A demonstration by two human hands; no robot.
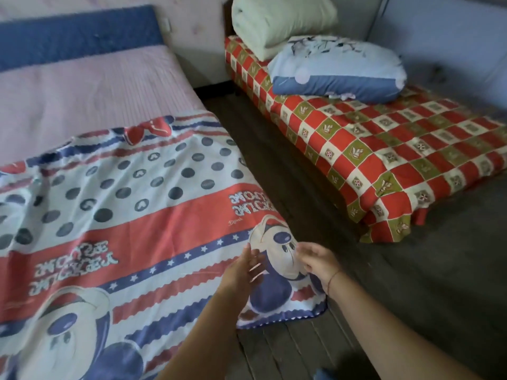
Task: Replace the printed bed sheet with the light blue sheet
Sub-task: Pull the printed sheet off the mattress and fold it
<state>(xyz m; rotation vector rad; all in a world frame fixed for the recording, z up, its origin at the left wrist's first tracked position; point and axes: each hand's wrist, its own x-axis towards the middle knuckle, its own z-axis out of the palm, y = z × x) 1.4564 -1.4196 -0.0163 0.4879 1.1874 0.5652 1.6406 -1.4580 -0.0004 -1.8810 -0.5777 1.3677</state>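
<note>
Printed bed sheet (137, 215), thin creased cloth banded red, white and navy with dots and cartoon mice, lies across the ribbed pink mattress (82, 86) from 7 to 10 o'clock. Our left hand (247, 267) and right hand (315, 260) hover apart over its corner at 5 o'clock, fingers loose, gripping nothing; dark floor (274, 160) borders its right edge.

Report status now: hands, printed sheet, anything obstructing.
Left hand and right hand open over near corner of red-white-blue cartoon-printed bed sheet. Sheet covers lower bed only, pink quilted mattress pad bare above. Light blue sheet not in view. No obstruction seen.
</note>
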